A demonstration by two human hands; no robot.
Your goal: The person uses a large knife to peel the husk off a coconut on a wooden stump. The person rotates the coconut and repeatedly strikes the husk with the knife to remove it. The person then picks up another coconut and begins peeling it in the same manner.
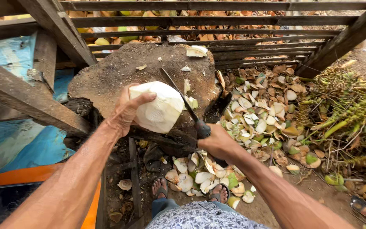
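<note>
At nine o'clock a blue sheet [9,140] lies behind slanting wooden beams [26,99]. The left hand [126,108] reaches up from seven o'clock and is clasped around the left side of a pared white coconut [159,108], thumb hooked over the top, holding it tilted on the near edge of a worn tree-stump worktop [119,70]. The coconut sits just left of centre, its long axis leaning from lower left to upper right. Touching its right flank is the blade of a big knife [183,99], which runs from eleven o'clock down to five o'clock. The right hand [217,142] is clenched on the knife's handle, just below and right of the coconut, so the blade lies between that hand and the fruit. The left hand is the nearer one, already on it. At three o'clock a heap of husk chips [261,118] covers the ground, with green stalks [344,118] beyond. Sandalled feet [187,191] stand at six o'clock.
</note>
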